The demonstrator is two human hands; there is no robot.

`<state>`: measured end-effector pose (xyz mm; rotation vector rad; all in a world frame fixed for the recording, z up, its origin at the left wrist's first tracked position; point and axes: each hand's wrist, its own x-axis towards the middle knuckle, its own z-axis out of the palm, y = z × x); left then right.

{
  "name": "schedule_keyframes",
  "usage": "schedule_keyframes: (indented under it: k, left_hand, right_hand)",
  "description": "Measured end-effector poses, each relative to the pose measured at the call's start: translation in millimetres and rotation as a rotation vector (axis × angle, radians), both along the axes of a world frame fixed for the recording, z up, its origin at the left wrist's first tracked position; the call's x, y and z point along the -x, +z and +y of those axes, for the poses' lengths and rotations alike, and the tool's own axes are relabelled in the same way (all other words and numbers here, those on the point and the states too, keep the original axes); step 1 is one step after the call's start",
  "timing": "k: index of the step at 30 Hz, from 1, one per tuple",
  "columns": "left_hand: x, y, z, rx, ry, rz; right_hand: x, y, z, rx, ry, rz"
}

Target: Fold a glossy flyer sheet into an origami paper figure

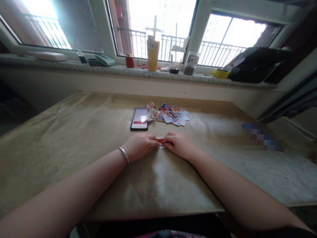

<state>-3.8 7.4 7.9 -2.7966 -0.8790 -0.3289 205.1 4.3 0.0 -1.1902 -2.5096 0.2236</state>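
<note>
Both my hands meet over the middle of the table and pinch a small piece of printed paper, red and white, which looks folded. My left hand, with a silver bangle on the wrist, is closed on its left side. From the other side, my right hand grips it with fingers and thumb together. A white corner of the paper points toward me below the fingertips; the rest is partly hidden. Just beyond my left hand lies a phone with its screen lit.
Behind my hands are a fanned pile of colourful printed sheets and some folded paper pieces. A blurred item lies at the table's right. The windowsill holds a tall yellow drink cup, a red jar and a black bag.
</note>
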Motion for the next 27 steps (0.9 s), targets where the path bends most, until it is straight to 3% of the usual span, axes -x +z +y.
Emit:
schedule_keyframes:
  k: [5, 11, 20, 27]
  left_hand:
    - [1.7, -2.0, 1.6, 0.036, 0.003, 0.004]
    - [1.7, -0.5, 0.2, -0.039, -0.058, 0.039]
    - [-2.2, 2.4, -3.9, -0.036, -0.029, 0.02]
    - [-3.3, 2.1, -3.3, 0.009, -0.001, 0.03]
  right_hand:
    - [1.2, 0.2, 0.5, 0.047, -0.041, 0.041]
    - [1.8, 0.0, 0.7, 0.081, -0.068, 0.065]
    - [3.2, 5.2, -6.8, -0.051, -0.043, -0.092]
    - [4.0, 4.5, -6.9, -0.056, -0.054, -0.116]
